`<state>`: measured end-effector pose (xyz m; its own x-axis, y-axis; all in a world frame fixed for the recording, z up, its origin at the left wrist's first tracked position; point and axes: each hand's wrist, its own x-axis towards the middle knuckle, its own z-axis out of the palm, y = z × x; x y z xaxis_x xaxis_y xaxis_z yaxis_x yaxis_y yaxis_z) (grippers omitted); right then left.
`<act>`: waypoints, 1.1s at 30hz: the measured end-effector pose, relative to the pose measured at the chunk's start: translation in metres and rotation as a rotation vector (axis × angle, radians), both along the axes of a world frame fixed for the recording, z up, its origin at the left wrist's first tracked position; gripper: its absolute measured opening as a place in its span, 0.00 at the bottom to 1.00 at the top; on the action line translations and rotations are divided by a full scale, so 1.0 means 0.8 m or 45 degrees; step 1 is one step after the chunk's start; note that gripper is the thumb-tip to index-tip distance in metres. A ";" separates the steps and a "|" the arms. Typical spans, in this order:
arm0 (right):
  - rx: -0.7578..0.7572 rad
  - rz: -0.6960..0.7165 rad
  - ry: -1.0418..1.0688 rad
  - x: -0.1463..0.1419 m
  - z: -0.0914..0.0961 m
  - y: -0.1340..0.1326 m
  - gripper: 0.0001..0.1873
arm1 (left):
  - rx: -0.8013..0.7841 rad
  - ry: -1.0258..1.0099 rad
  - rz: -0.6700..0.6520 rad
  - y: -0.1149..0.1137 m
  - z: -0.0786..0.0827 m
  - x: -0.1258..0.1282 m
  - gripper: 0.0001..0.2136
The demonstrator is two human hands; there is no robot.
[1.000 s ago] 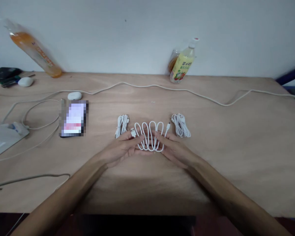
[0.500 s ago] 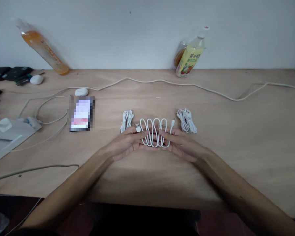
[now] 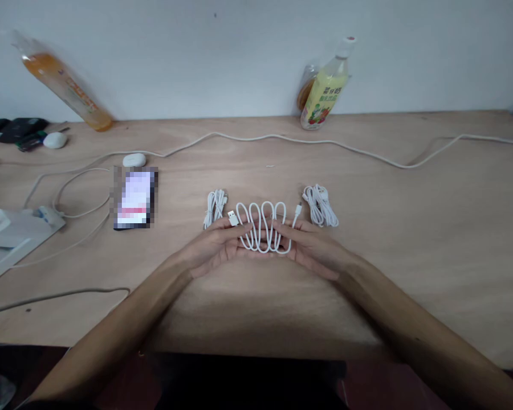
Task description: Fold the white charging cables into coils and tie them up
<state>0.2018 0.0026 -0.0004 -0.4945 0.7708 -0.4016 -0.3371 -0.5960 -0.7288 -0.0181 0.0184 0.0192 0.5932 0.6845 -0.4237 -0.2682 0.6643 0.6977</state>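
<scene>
Holding the looped white cable [image 3: 260,230] over the table [image 3: 410,245], near its front middle; our left hand [image 3: 216,242] has thumb and fingers closed on its left loops, USB-A plug [image 3: 232,217] poking out that side; our right hand [image 3: 314,242] grips the right loops likewise, small plug [image 3: 298,210] angled up; just beyond the hands we have a left cable bundle [image 3: 215,206] and a right cable bundle [image 3: 320,205]; farther left, phone [image 3: 134,199], earbud case [image 3: 134,160] just behind; near the wall, orange bottle [image 3: 66,90], yellow-labelled bottle [image 3: 324,94].
</scene>
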 end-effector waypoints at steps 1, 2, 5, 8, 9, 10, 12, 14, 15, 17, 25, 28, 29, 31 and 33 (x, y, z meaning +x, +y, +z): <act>0.017 0.003 0.009 -0.001 0.000 0.000 0.16 | 0.000 0.001 0.011 0.000 0.000 0.000 0.07; 0.034 -0.001 0.014 -0.001 -0.001 0.000 0.16 | -0.001 0.001 0.021 0.000 -0.001 0.000 0.07; 0.070 -0.038 0.003 -0.003 -0.003 -0.002 0.16 | -0.003 -0.002 0.034 -0.001 -0.001 0.000 0.08; 0.065 -0.060 -0.019 -0.005 -0.003 -0.003 0.17 | -0.012 -0.007 0.029 -0.001 -0.002 0.001 0.09; 0.061 -0.061 -0.023 -0.005 -0.002 -0.004 0.17 | -0.016 -0.006 0.028 -0.001 -0.002 0.000 0.09; 0.059 -0.058 -0.024 -0.005 -0.002 -0.004 0.17 | -0.021 -0.003 0.026 -0.002 -0.003 0.000 0.09; 0.062 -0.051 -0.026 -0.005 -0.001 -0.004 0.16 | -0.028 -0.004 0.022 -0.001 -0.002 0.000 0.09; 0.075 -0.045 -0.022 -0.003 -0.002 -0.004 0.16 | -0.036 -0.016 0.019 -0.001 -0.002 0.000 0.10; 0.079 -0.044 -0.024 -0.003 -0.002 -0.004 0.16 | -0.043 -0.029 0.013 0.000 -0.001 0.000 0.11; 0.074 -0.048 -0.047 -0.001 -0.004 -0.004 0.16 | -0.070 -0.069 -0.005 0.002 0.000 -0.001 0.12; 0.053 -0.067 0.019 -0.002 -0.005 -0.004 0.18 | -0.008 -0.032 0.059 -0.003 -0.002 -0.001 0.10; 0.027 -0.100 0.063 -0.003 -0.005 -0.004 0.18 | 0.078 0.028 0.020 -0.004 -0.003 0.001 0.12; 0.019 -0.102 0.068 -0.003 -0.005 -0.004 0.18 | 0.102 0.033 0.009 -0.004 -0.004 0.001 0.14; 0.028 -0.086 0.066 -0.004 -0.006 -0.005 0.18 | 0.134 0.032 -0.008 -0.004 -0.004 0.002 0.18; 0.085 -0.078 0.055 -0.007 -0.007 -0.006 0.16 | 0.154 0.028 -0.017 -0.004 -0.004 0.003 0.21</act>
<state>0.1966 -0.0022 -0.0059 -0.4617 0.8242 -0.3278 -0.4034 -0.5243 -0.7499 -0.0158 0.0149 0.0161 0.5941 0.7234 -0.3517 -0.2435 0.5785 0.7785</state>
